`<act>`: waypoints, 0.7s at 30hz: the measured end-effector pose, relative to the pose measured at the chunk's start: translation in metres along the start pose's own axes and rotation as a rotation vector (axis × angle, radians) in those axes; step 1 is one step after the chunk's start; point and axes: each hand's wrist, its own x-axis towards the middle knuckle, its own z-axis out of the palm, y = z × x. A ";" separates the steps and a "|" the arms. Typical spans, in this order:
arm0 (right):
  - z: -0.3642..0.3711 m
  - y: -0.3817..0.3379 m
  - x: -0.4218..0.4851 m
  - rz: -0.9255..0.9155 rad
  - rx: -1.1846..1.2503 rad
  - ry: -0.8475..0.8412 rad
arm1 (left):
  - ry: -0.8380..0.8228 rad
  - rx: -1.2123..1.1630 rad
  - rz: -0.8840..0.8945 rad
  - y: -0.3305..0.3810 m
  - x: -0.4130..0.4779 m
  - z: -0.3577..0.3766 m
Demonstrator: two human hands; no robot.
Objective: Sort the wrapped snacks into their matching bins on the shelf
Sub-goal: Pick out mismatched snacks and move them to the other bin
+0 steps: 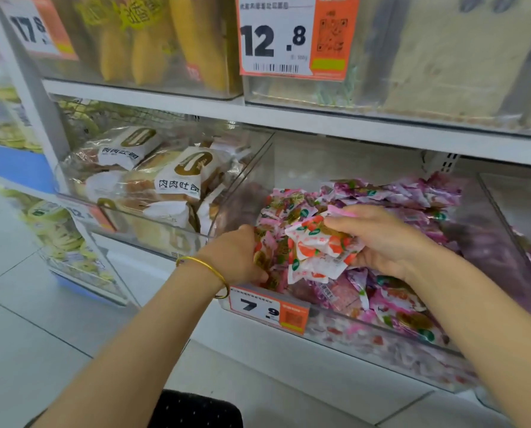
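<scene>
A clear plastic bin on the middle shelf holds a heap of small wrapped snacks, pink-and-purple ones toward the back and right. My right hand grips a bunch of white wrappers with orange-red fruit print just above the heap. My left hand, a gold bangle on its wrist, reaches into the bin's front left corner; its fingers curl around snacks there and are partly hidden by them.
A neighbouring clear bin to the left holds wrapped bread packs. An orange price tag reading 7.9 hangs on the snack bin's front. The upper shelf carries more bins and a 12.8 tag. Tiled floor lies below left.
</scene>
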 end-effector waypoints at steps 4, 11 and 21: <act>-0.004 0.001 -0.003 -0.021 0.050 0.023 | 0.200 0.117 0.154 -0.002 -0.014 0.005; -0.007 -0.003 -0.004 -0.044 0.203 0.063 | -0.021 0.093 0.336 -0.010 -0.034 0.012; -0.002 -0.015 0.014 -0.023 0.254 0.072 | -0.090 -0.020 0.275 -0.014 -0.030 0.001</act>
